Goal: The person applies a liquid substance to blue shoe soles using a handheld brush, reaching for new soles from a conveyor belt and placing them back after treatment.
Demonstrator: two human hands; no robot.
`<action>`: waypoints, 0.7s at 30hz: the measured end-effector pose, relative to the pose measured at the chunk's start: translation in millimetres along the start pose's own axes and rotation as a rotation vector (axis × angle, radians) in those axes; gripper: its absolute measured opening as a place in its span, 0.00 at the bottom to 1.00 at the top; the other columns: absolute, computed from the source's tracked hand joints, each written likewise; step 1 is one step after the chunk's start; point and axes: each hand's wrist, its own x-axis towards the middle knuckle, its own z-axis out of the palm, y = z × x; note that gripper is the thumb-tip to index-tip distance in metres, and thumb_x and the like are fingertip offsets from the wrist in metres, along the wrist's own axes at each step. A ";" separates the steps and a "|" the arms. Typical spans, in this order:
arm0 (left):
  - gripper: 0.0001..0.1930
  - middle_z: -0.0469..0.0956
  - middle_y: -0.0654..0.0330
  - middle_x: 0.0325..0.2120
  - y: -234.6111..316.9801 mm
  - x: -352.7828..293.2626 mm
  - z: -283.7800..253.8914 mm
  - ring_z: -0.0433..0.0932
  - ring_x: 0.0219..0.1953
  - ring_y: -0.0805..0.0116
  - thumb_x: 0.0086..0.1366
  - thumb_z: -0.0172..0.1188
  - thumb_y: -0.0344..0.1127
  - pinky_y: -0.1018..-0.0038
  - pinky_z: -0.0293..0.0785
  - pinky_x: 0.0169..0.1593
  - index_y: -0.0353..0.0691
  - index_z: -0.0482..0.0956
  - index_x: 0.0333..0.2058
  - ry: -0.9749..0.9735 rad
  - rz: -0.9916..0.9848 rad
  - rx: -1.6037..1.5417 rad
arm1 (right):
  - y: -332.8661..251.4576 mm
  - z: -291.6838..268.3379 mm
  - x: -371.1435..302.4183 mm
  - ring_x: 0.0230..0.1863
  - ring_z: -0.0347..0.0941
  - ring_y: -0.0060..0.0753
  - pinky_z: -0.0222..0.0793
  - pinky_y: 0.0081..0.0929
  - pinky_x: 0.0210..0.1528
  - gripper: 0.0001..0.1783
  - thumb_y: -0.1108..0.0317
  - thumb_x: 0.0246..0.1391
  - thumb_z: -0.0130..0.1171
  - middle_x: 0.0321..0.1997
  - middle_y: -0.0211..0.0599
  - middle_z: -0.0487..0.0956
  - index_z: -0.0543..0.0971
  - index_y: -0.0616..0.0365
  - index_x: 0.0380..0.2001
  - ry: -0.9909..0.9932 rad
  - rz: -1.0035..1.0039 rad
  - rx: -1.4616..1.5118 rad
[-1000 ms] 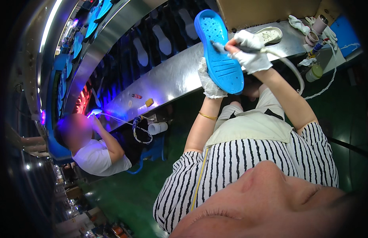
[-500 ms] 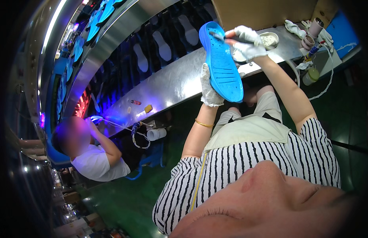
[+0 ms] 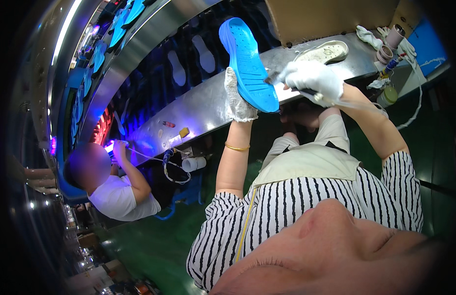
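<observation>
A bright blue shoe sole (image 3: 248,61), dotted with small holes and grooved across its near part, is held up over the bench's edge. My left hand (image 3: 241,103), in a knitted white glove, grips its near end from the left and below. My right hand (image 3: 316,82), gloved in white with fingertips bare, is closed round a brush (image 3: 273,79) with a dark tip. That tip is by the right edge of the sole's near part; whether it touches, I cannot tell. Motion smears this hand. A pale tube trails from it past the wrist.
A cream shoe sole (image 3: 331,50) lies on the metal bench (image 3: 201,109). Beyond runs a dark conveyor (image 3: 181,34) with pale soles. Gloves (image 3: 368,37), spools (image 3: 395,37) and a jar (image 3: 386,96) stand right, under a cardboard box (image 3: 331,19). A co-worker (image 3: 122,196) sits at left.
The blue sole and my left hand have shifted left. My right hand has moved from the sole's far end toward its near end, uncovering the cream sole. The co-worker's hands have lowered.
</observation>
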 end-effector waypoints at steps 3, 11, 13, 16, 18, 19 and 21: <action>0.38 0.73 0.47 0.51 16.2 5.1 4.5 0.78 0.45 0.51 0.65 0.43 0.64 0.56 0.78 0.47 0.36 0.62 0.61 -0.106 -0.028 -0.049 | -14.2 -19.5 -7.2 0.37 0.76 0.40 0.71 0.29 0.38 0.11 0.78 0.39 0.64 0.34 0.37 0.78 0.79 0.56 0.30 0.029 0.063 0.105; 0.43 0.71 0.43 0.50 117.1 95.5 67.5 0.75 0.49 0.44 0.63 0.41 0.68 0.42 0.70 0.54 0.34 0.60 0.61 -0.563 0.083 -0.106 | -25.1 -52.3 -26.9 0.36 0.78 0.35 0.71 0.28 0.41 0.11 0.79 0.40 0.69 0.34 0.41 0.81 0.81 0.60 0.31 0.486 0.250 0.065; 0.38 0.74 0.50 0.50 153.6 143.4 93.6 0.76 0.50 0.50 0.63 0.46 0.64 0.50 0.70 0.56 0.37 0.65 0.59 -0.488 0.371 0.523 | -24.4 -47.4 -31.9 0.38 0.77 0.34 0.71 0.27 0.44 0.11 0.80 0.40 0.69 0.34 0.40 0.82 0.81 0.60 0.31 0.557 0.248 0.114; 0.33 0.75 0.55 0.51 188.5 199.4 119.2 0.76 0.50 0.54 0.63 0.50 0.60 0.59 0.69 0.58 0.38 0.68 0.57 -0.080 0.631 1.694 | -21.8 -40.1 -38.1 0.38 0.77 0.31 0.71 0.26 0.42 0.13 0.83 0.39 0.69 0.35 0.39 0.81 0.81 0.60 0.31 0.572 0.373 0.185; 0.30 0.76 0.57 0.50 200.2 226.5 121.6 0.76 0.50 0.57 0.62 0.54 0.57 0.62 0.70 0.57 0.40 0.71 0.55 0.262 0.529 2.197 | -18.5 -37.8 -40.8 0.36 0.77 0.30 0.72 0.24 0.40 0.13 0.83 0.39 0.69 0.35 0.39 0.81 0.81 0.60 0.31 0.568 0.362 0.134; 0.29 0.77 0.57 0.50 199.6 236.5 116.7 0.76 0.50 0.57 0.62 0.55 0.55 0.64 0.71 0.56 0.41 0.72 0.54 0.357 0.465 2.436 | -18.0 -37.2 -42.0 0.35 0.76 0.28 0.72 0.23 0.39 0.13 0.84 0.39 0.68 0.35 0.38 0.80 0.81 0.60 0.31 0.552 0.346 0.142; 0.25 0.77 0.55 0.49 197.5 253.3 100.7 0.76 0.51 0.57 0.61 0.58 0.49 0.69 0.72 0.54 0.42 0.73 0.54 0.430 0.301 2.914 | -14.7 -36.8 -42.5 0.33 0.74 0.25 0.71 0.21 0.37 0.13 0.85 0.40 0.67 0.34 0.36 0.78 0.80 0.61 0.31 0.550 0.344 0.159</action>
